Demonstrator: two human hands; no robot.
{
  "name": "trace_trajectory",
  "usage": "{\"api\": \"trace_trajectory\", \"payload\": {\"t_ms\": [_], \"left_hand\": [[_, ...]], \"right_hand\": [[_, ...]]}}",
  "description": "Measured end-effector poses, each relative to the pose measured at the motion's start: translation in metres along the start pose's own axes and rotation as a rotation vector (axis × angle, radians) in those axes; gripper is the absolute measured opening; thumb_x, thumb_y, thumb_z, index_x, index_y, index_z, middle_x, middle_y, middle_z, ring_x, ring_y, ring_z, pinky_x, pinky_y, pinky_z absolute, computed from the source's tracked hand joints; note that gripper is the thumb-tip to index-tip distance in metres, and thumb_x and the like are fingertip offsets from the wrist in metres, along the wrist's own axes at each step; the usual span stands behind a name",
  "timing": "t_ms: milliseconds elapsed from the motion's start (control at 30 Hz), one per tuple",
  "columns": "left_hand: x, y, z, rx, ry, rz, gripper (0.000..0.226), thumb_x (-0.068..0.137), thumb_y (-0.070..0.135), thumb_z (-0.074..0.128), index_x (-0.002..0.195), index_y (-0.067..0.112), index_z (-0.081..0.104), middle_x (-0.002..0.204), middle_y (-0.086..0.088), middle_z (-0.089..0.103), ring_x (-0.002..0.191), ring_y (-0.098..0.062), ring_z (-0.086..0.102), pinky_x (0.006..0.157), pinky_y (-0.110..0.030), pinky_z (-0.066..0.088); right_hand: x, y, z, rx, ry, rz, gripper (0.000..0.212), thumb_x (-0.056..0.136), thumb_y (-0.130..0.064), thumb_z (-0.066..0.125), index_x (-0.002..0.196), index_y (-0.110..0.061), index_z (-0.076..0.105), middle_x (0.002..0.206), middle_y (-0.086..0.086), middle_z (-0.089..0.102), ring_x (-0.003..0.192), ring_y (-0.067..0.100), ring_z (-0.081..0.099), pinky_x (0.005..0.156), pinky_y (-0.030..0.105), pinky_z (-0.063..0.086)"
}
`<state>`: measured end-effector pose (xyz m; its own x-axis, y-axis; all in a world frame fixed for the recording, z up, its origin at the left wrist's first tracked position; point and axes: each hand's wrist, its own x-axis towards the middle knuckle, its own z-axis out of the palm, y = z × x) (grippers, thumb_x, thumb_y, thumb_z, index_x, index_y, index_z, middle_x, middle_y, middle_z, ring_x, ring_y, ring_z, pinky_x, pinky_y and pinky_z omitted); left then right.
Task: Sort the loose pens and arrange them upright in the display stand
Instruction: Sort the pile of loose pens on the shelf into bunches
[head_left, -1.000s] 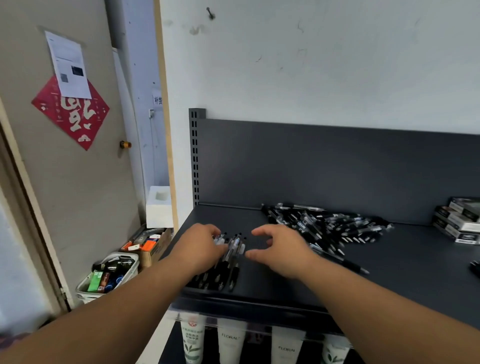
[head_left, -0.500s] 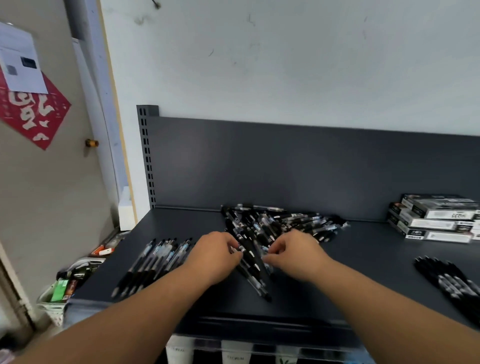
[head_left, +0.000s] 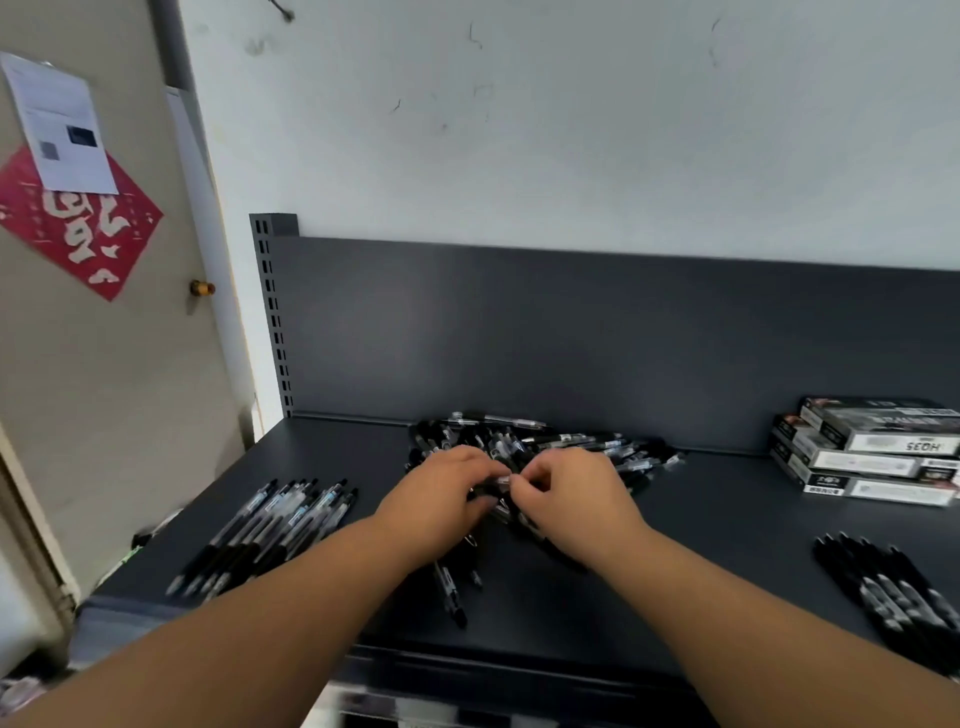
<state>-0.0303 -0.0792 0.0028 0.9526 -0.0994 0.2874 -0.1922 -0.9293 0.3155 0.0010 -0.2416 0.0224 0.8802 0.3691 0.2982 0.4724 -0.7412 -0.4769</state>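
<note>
Pens are heaped in a loose pile (head_left: 550, 444) at the back middle of the dark shelf (head_left: 701, 525), close to its back panel (head_left: 519, 338). The left hand (head_left: 441, 501) and the right hand (head_left: 574, 493) are held together over the near edge of the pile, knuckles up, fingertips almost touching. The fingers of both are curled tight and closed on pens from the pile; how many are gripped cannot be told through the blur. A few stray pens (head_left: 451, 592) are seen lying flat on the shelf below the left wrist. A left row of pens (head_left: 270, 530) is laid flat, side by side, near the shelf's left end, well apart from the pile. A right row of pens (head_left: 893, 597) is laid likewise near the right edge. Flat boxes (head_left: 872, 452) are stacked at the back right. On the door to the left, a red paper diamond (head_left: 78, 228) is partly covered by a white sheet (head_left: 60, 119).
</note>
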Motion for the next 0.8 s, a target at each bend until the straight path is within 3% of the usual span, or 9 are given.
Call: {"api": "trace_trajectory", "payload": {"t_ms": [133, 267, 367, 533, 667, 800], "left_hand": [[0.006, 0.009, -0.006, -0.099, 0.18, -0.019, 0.02, 0.094, 0.026, 0.057, 0.111, 0.023, 0.067, 0.101, 0.004, 0.066, 0.094, -0.013, 0.059, 0.073, -0.019, 0.036], [0.005, 0.009, -0.01, -0.309, 0.35, -0.194, 0.014, 0.091, 0.023, 0.062, 0.103, 0.026, 0.069, 0.089, 0.012, 0.067, 0.08, -0.004, 0.059, 0.065, -0.006, 0.037], [0.005, 0.007, -0.011, -0.472, 0.371, -0.289, 0.011, 0.09, 0.025, 0.065, 0.097, 0.034, 0.066, 0.082, 0.016, 0.066, 0.076, 0.002, 0.059, 0.062, -0.002, 0.04], [0.01, -0.001, -0.006, -0.591, 0.329, -0.383, 0.007, 0.086, 0.033, 0.069, 0.092, 0.033, 0.068, 0.082, 0.006, 0.069, 0.064, -0.005, 0.056, 0.064, -0.017, 0.045], [0.014, 0.001, 0.002, -0.763, 0.307, -0.482, 0.011, 0.085, 0.031, 0.071, 0.094, 0.024, 0.071, 0.08, 0.004, 0.069, 0.068, -0.008, 0.06, 0.073, -0.031, 0.057], [0.02, 0.011, 0.007, -0.965, 0.319, -0.573, 0.008, 0.088, 0.024, 0.068, 0.081, 0.022, 0.066, 0.085, 0.001, 0.069, 0.08, -0.013, 0.065, 0.065, -0.025, 0.055]], "right_hand": [[0.005, 0.004, -0.003, 0.219, 0.14, -0.079, 0.02, 0.083, -0.044, 0.067, 0.095, -0.028, 0.065, 0.078, -0.011, 0.066, 0.07, 0.004, 0.057, 0.068, 0.022, 0.047], [0.012, 0.007, 0.004, 0.072, 0.013, -0.028, 0.032, 0.079, -0.048, 0.072, 0.099, -0.025, 0.061, 0.087, -0.01, 0.063, 0.081, 0.009, 0.057, 0.074, 0.026, 0.048], [0.017, 0.002, 0.015, -0.025, -0.07, 0.017, 0.03, 0.079, -0.046, 0.071, 0.094, -0.023, 0.061, 0.089, -0.005, 0.064, 0.083, 0.013, 0.059, 0.072, 0.028, 0.049], [0.021, 0.002, 0.024, -0.079, -0.139, 0.087, 0.021, 0.082, -0.021, 0.066, 0.102, -0.013, 0.068, 0.098, 0.005, 0.069, 0.09, 0.02, 0.064, 0.077, 0.028, 0.054], [0.021, 0.01, 0.025, 0.126, -0.074, 0.134, 0.029, 0.082, -0.022, 0.065, 0.11, -0.018, 0.068, 0.094, -0.002, 0.07, 0.089, 0.012, 0.064, 0.079, 0.02, 0.05], [0.015, 0.015, 0.025, 0.405, -0.108, 0.146, 0.023, 0.084, -0.021, 0.069, 0.107, -0.022, 0.067, 0.076, -0.006, 0.069, 0.064, 0.003, 0.063, 0.063, 0.018, 0.048]]}}
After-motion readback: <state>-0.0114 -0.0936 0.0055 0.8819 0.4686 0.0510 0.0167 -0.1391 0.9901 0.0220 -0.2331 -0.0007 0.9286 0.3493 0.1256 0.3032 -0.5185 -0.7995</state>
